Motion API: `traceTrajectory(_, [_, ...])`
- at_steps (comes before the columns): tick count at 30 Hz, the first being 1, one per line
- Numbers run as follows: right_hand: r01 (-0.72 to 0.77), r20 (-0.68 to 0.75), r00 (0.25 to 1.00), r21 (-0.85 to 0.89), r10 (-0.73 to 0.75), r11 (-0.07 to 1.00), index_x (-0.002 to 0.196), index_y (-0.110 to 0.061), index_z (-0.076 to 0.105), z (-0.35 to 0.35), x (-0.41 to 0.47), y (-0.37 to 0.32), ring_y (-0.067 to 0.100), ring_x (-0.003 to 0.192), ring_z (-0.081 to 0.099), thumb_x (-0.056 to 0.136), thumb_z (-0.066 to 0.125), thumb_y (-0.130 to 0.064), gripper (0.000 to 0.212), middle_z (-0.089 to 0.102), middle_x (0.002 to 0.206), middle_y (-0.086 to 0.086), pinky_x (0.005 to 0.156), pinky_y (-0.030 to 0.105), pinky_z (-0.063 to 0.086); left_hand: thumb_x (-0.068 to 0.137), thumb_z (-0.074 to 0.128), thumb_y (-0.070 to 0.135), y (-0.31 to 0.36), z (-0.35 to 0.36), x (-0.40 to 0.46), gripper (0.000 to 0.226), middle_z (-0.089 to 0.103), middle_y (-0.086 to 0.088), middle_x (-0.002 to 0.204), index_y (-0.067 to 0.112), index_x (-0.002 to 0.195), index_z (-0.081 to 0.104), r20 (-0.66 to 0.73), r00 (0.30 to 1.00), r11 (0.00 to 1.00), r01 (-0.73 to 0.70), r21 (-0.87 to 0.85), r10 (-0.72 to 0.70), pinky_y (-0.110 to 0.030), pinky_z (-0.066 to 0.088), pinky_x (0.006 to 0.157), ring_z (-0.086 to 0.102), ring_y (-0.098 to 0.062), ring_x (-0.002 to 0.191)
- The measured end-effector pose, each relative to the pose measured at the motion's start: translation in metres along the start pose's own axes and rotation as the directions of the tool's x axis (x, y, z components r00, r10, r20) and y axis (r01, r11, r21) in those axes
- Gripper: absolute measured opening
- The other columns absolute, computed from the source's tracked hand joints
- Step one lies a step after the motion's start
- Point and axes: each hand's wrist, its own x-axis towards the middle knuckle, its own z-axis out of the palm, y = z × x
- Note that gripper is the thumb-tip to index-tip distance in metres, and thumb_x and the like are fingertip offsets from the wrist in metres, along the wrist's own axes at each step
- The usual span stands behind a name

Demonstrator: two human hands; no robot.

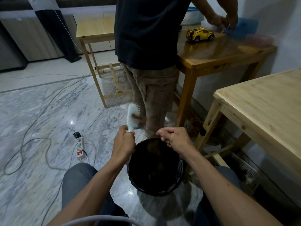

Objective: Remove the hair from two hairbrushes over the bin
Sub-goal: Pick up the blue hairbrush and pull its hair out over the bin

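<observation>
My left hand (124,144) grips the handle of a pale mint hairbrush (132,117), held upright just left of the bin, bristles facing right. A brown clump of hair (136,117) sits in the bristles. The black-lined bin (156,167) stands on the floor between my knees, with dark clumps inside. My right hand (174,138) hovers over the bin's far rim with its fingers curled together; whether it pinches any hair is too small to tell. A second hairbrush is not in view.
A person in a dark shirt (146,30) stands right behind the bin at a brown table (228,54) with a yellow toy car (200,34). A light wooden table (267,108) is at my right. A power strip (79,148) and cables lie on the marble floor to the left.
</observation>
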Motion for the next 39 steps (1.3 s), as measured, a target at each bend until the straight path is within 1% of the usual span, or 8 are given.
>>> traceTrajectory(11, [-0.084,-0.199,0.978,-0.113,0.061,0.99,0.078,-0.023,0.083,-0.006,-0.003,0.013,0.005,0.062,0.061,0.095,0.07,-0.02,0.022,0.068,0.061,-0.009,0.062,0.019,0.045,0.092,0.038,0.002,0.012,-0.001,0.006,0.014,0.04,-0.007,0.069,0.012,0.089,0.047,-0.144,0.986,0.95,0.036,-0.31,-0.084,-0.03,0.029,0.045,0.035,-0.018,0.05])
traceTrajectory(15, [-0.121,-0.123,0.988,-0.208,0.097,0.971,0.082,-0.027,0.081,-0.005,-0.001,0.011,0.007,0.061,0.058,0.096,0.066,-0.028,0.021,0.067,0.059,-0.014,0.059,0.023,0.044,0.089,0.043,0.016,0.005,-0.001,0.0,0.012,0.045,-0.002,0.068,0.022,0.096,0.05,-0.092,0.994,0.993,-0.07,-0.095,0.061,-0.038,0.034,0.051,0.039,-0.018,0.051])
traceTrajectory(17, [-0.125,-0.023,0.992,-0.182,0.123,0.975,0.099,-0.031,0.077,-0.002,0.0,0.003,0.009,0.06,0.056,0.097,0.063,-0.04,0.017,0.068,0.071,-0.012,0.054,0.024,0.043,0.089,0.045,0.022,0.004,0.002,-0.009,0.017,0.05,0.0,0.067,0.031,0.101,0.054,-0.007,0.99,0.989,-0.143,0.023,0.144,-0.042,0.035,0.054,0.042,-0.018,0.053])
traceTrajectory(19, [-0.119,0.043,0.992,-0.038,0.121,0.992,0.122,-0.032,0.068,0.002,0.004,-0.007,0.01,0.059,0.054,0.095,0.061,-0.052,0.035,0.069,0.091,-0.008,0.05,0.025,0.044,0.094,0.045,0.021,0.004,0.007,-0.019,0.017,0.058,0.0,0.072,0.027,0.107,0.055,0.049,0.972,0.959,-0.235,0.157,0.23,-0.045,0.041,0.057,0.051,-0.02,0.057])
traceTrajectory(23, [-0.028,0.067,0.997,0.058,0.024,0.998,0.123,-0.021,0.068,0.014,0.011,-0.018,0.004,0.054,0.056,0.091,0.074,-0.044,0.04,0.071,0.085,-0.004,0.052,0.024,0.054,0.1,0.045,0.014,0.001,0.019,-0.031,0.016,0.065,0.001,0.077,0.023,0.111,0.053,0.132,0.937,0.885,-0.348,0.31,0.322,-0.031,0.04,0.054,0.059,-0.015,0.064])
traceTrajectory(27, [0.001,-0.036,0.999,0.062,0.002,0.998,0.079,-0.013,0.077,0.014,0.011,-0.012,0.005,0.051,0.054,0.093,0.075,-0.024,0.018,0.066,0.059,-0.006,0.055,0.021,0.052,0.097,0.045,0.019,-0.008,0.02,-0.023,0.015,0.06,0.0,0.071,0.022,0.106,0.055,0.05,0.982,0.957,-0.19,0.217,0.183,-0.031,0.042,0.054,0.055,-0.016,0.057])
traceTrajectory(31, [-0.035,-0.129,0.991,-0.004,0.035,0.999,0.074,-0.016,0.079,-0.005,0.012,0.001,0.008,0.053,0.057,0.092,0.076,-0.027,0.022,0.07,0.062,-0.005,0.061,0.027,0.051,0.089,0.039,0.024,-0.015,-0.003,0.006,0.027,0.05,-0.007,0.075,0.014,0.111,0.052,-0.098,0.993,0.995,0.076,0.062,-0.07,-0.039,0.043,0.054,0.048,-0.023,0.056])
traceTrajectory(39, [-0.029,0.099,0.994,-0.177,0.047,0.984,0.115,-0.037,0.071,-0.001,0.0,-0.004,0.006,0.047,0.052,0.101,0.055,-0.05,0.026,0.067,0.077,0.0,0.049,0.024,0.046,0.095,0.044,0.026,-0.007,-0.006,-0.012,0.016,0.055,-0.001,0.07,0.025,0.108,0.054,0.199,0.967,0.974,-0.185,0.132,0.156,-0.035,0.036,0.051,0.044,-0.007,0.045])
